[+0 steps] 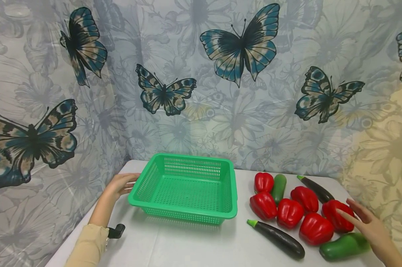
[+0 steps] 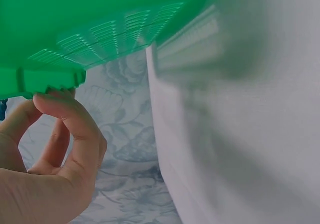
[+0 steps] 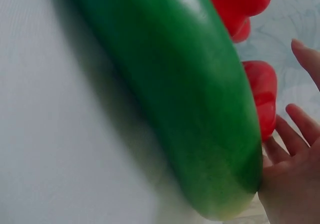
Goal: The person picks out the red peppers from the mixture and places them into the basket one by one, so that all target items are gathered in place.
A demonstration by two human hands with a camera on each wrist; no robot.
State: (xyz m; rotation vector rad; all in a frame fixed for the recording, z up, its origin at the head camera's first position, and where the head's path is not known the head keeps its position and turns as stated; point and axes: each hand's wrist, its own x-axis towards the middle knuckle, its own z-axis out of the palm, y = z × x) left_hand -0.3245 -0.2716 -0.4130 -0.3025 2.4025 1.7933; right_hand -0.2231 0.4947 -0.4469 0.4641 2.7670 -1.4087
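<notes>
A green plastic basket [image 1: 187, 216] with slotted walls stands on the white table, its inside bare. At its left rim, my left hand [image 1: 121, 184] has its fingertips on the edge; in the left wrist view the thumb and bent fingers pinch the rim [image 2: 50, 81]. On the right, my right hand [image 1: 371, 226] is spread beside the rightmost red bell pepper [image 1: 338, 214], fingertips overlapping it in the head view. Just below that hand lies a thick green cucumber [image 1: 344, 246], which fills much of the right wrist view [image 3: 175, 83].
Several more red bell peppers [image 1: 289, 213] lie grouped right of the basket. A dark eggplant [image 1: 279, 239] is in front of them, another [image 1: 316, 189] behind, and a smaller cucumber [image 1: 279, 188] farther back. Butterfly-patterned cloth [image 1: 181, 137] hangs behind and beside the table.
</notes>
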